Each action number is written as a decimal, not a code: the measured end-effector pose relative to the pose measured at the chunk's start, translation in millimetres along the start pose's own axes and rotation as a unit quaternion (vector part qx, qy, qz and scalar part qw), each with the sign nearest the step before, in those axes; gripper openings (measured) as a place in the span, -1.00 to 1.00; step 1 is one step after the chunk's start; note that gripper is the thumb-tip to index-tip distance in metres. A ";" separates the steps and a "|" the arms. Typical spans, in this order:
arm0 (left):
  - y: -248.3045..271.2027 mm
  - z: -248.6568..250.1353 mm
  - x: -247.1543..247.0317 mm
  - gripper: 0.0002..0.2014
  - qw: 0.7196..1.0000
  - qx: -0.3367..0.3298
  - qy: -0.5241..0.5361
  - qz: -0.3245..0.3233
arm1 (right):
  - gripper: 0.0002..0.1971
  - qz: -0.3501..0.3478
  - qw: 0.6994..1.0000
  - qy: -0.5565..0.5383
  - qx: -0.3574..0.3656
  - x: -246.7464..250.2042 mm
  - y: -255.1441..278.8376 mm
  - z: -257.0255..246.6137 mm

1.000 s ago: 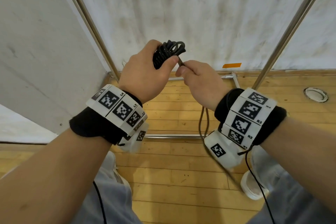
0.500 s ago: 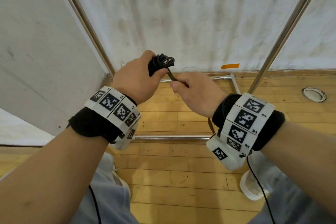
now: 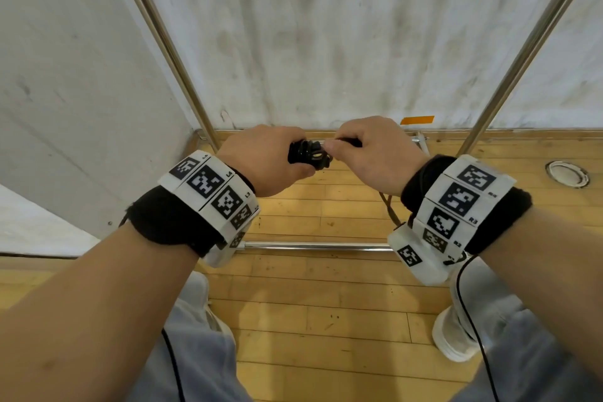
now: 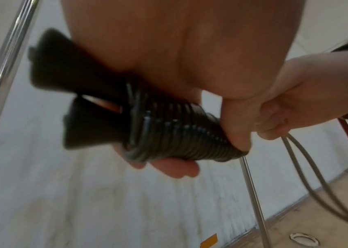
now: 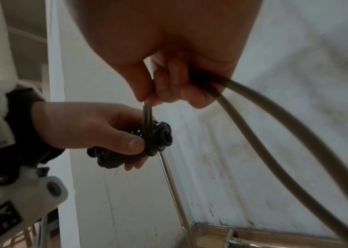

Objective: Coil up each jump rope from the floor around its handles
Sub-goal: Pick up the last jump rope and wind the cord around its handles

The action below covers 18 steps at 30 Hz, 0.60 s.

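The left hand (image 3: 261,160) clamps its fingers (image 5: 130,144) round the paired black jump-rope handles (image 4: 79,107) to steady the coil, while the right hand (image 3: 375,153) pinches the doubled grey cord (image 5: 147,114) just beside them to keep it taut for wrapping.

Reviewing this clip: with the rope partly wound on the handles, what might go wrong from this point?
Two risks, both judgement. The left hand grips the handles mostly over the coil; a loosened thumb may let the end turns slip off and unwind. The right hand pinches a doubled strand of loose rope that hangs down behind the wrist, where it might snag on the wrist rig or twist.
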<state>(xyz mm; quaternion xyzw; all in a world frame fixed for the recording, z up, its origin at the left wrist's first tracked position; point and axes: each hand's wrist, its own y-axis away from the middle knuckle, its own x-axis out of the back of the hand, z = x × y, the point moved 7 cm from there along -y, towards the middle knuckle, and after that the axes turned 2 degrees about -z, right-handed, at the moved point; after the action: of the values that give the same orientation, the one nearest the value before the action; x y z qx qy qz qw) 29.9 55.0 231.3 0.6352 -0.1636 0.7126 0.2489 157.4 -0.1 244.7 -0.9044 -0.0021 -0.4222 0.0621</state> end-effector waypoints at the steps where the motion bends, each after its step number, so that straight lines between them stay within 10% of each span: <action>1: 1.5 1.2 0.7 -0.75 1.000 -0.012 0.011 -0.004 | -0.69 0.016 1.000 -0.018 0.001 2.5 -0.7 0.8; 7: 6.1 6.6 13.3 -0.35 0.999 -0.009 0.016 0.045 | -0.71 0.076 0.992 -0.105 -0.004 12.4 -5.3 4.6; 18: 14.9 26.7 24.9 -0.62 0.979 -0.051 0.173 0.100 | -0.78 0.063 0.949 -0.308 -0.019 18.3 -7.8 12.4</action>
<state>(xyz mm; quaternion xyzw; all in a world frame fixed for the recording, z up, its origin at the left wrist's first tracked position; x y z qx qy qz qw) 41.8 31.8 260.9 0.4693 -0.2171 0.8237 0.2327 178.2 8.2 251.7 -0.9897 0.0443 -0.1178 0.0677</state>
